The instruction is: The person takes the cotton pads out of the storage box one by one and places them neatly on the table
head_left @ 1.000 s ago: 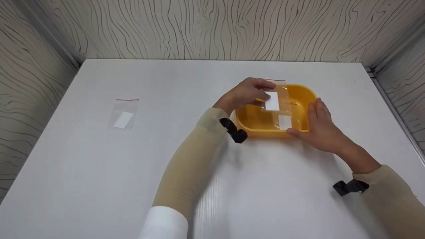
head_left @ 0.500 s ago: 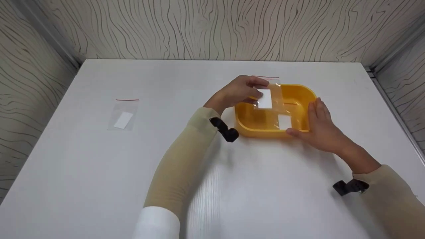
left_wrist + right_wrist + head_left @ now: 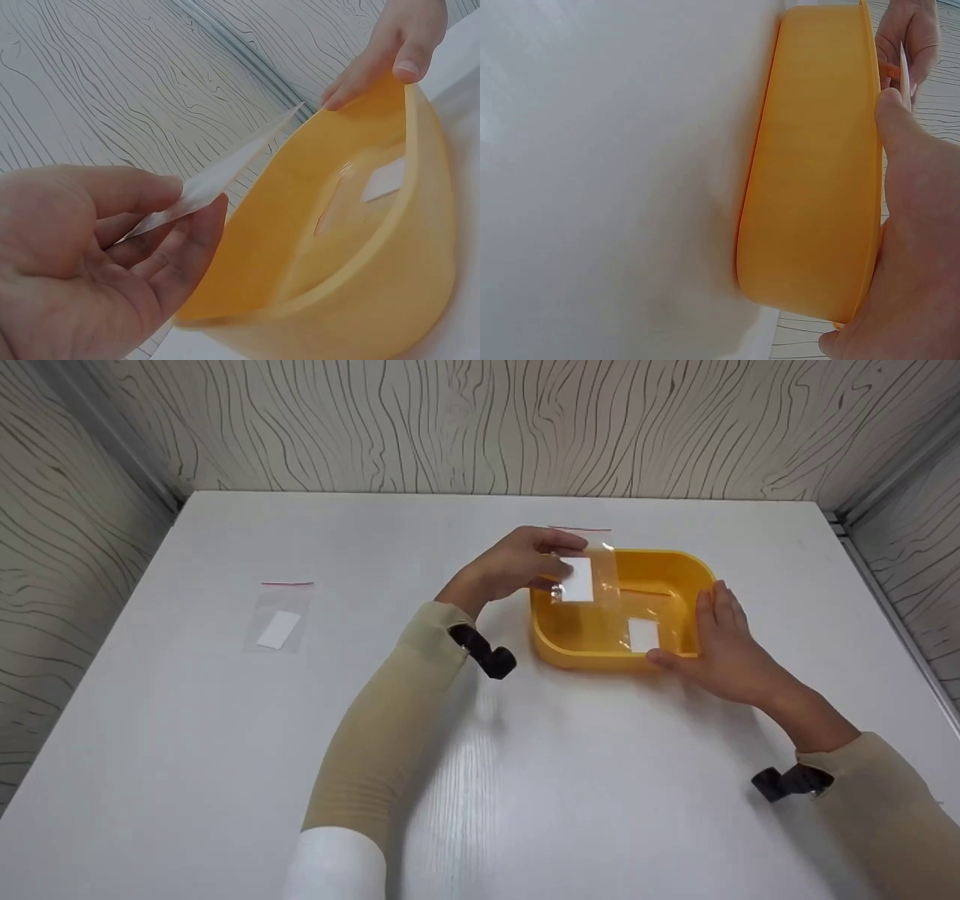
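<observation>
My left hand (image 3: 517, 561) pinches a clear zip bag (image 3: 604, 564) with a white card in it, between thumb and fingers. The bag is above the left part of a yellow plastic bin (image 3: 600, 661); in the left wrist view the bag (image 3: 225, 171) appears nearly edge-on. At the bin's right front corner, my right hand (image 3: 731, 656) holds the rim, thumb on the front edge and fingers along the right side. Inside the bin lies a second clear bag with a white card (image 3: 643, 635), also visible as a white patch (image 3: 384, 180) in the left wrist view.
Another zip bag (image 3: 277, 619) with a red seal line and a white card lies on the white table (image 3: 187, 735) at the left. Wood-patterned panels (image 3: 465, 427) stand behind and at both sides of the table.
My left hand has moved left and slightly back with the bag it holds, uncovering more of the bag in the bin. The right hand and bin have stayed put.
</observation>
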`<state>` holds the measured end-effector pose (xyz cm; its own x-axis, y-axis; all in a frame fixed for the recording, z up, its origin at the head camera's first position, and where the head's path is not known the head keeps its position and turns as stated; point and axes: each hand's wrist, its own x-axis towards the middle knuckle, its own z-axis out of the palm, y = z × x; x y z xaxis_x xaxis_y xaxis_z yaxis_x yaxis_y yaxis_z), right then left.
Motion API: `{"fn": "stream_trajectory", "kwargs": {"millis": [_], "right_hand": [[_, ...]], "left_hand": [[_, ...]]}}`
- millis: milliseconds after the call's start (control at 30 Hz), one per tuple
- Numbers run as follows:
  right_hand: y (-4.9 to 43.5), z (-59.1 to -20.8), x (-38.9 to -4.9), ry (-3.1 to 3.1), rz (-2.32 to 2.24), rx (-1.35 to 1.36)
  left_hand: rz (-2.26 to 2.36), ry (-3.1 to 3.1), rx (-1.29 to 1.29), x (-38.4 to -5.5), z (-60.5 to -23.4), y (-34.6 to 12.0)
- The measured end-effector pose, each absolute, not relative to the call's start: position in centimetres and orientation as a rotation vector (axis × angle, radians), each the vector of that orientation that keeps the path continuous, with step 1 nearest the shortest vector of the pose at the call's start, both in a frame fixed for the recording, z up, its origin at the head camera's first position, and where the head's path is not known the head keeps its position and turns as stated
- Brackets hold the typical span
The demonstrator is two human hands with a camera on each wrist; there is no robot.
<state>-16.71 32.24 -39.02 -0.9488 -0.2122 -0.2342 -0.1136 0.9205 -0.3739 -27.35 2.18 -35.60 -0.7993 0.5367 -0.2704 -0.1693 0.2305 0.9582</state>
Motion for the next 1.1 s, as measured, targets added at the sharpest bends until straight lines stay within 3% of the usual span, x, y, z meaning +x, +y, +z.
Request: {"fn": "stream_trajectory", "kwargs": {"millis": [1100], "right_hand": [[32.3,-39.2,-16.7,2.8,-0.519,-0.23]], "left_hand": [[1.657,1.989,0.309,-27.1,-35.8,-4.0]]}}
